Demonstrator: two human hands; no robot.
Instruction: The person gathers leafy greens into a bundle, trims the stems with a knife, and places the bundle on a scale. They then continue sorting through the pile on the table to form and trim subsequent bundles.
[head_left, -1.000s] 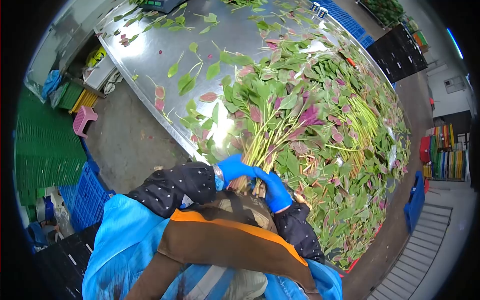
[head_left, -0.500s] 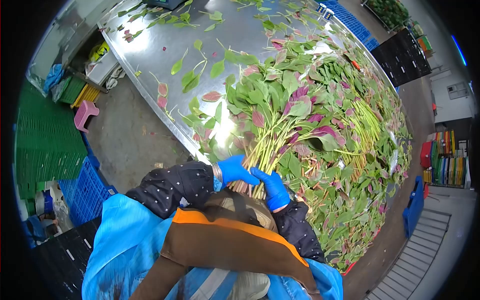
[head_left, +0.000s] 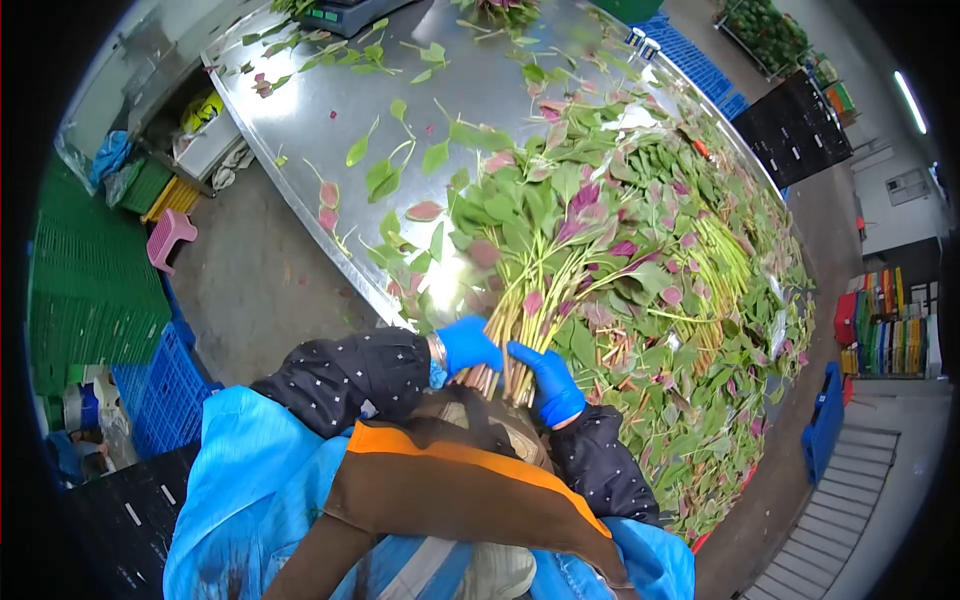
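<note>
A bunch of amaranth greens (head_left: 540, 290), with green and purple leaves and pale stems, points away from my body. My left hand (head_left: 468, 345), in a blue glove, is closed around the stems near their cut ends from the left side. From the right, my right hand (head_left: 550, 383), gloved the same way, grips the stems too, its thumb across them. The fingers under the bunch are hidden. To the right lies a large heap of loose amaranth (head_left: 700, 400), and more long stems (head_left: 720, 260) lie side by side in it.
The metal table (head_left: 300, 130) carries scattered leaves and a scale (head_left: 345, 15) at its far edge. Left on the floor stand a pink stool (head_left: 172, 238), stacked green crates (head_left: 95, 280) and a blue crate (head_left: 165, 390). A black crate (head_left: 795, 130) stands beyond the table's right side.
The view has tilted slightly, bringing more of the scale and another bunch at the far edge into sight. My hands have drifted slightly apart on the stems, showing more of the cut ends.
</note>
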